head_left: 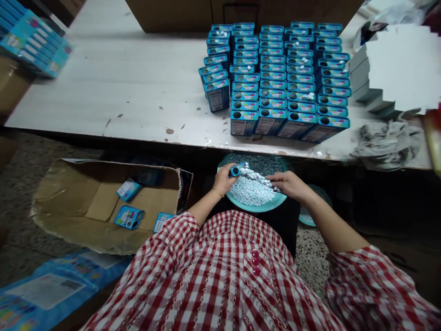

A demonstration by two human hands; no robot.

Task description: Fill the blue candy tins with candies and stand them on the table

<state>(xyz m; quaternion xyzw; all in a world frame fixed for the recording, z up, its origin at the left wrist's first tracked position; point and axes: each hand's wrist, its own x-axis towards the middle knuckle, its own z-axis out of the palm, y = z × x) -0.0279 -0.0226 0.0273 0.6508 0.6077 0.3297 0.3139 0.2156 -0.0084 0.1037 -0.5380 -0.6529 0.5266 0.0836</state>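
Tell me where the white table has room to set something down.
The widest bare patch of the white table lies between the blue packs at the left and the rows of small blue boxes. Right of those rows it is crowded: a white stack and crumpled plastic.

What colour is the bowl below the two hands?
The bowl is turquoise, best seen in the head view.

Left of the blue boxes, the white tabletop leaves a broad stretch for a hand to pass. The boxes' tight rows block the middle; a large cardboard box bars the back, with white cards and crumpled plastic crowding the right. Below, the tabletop's near edge limits reach beyond the basin.
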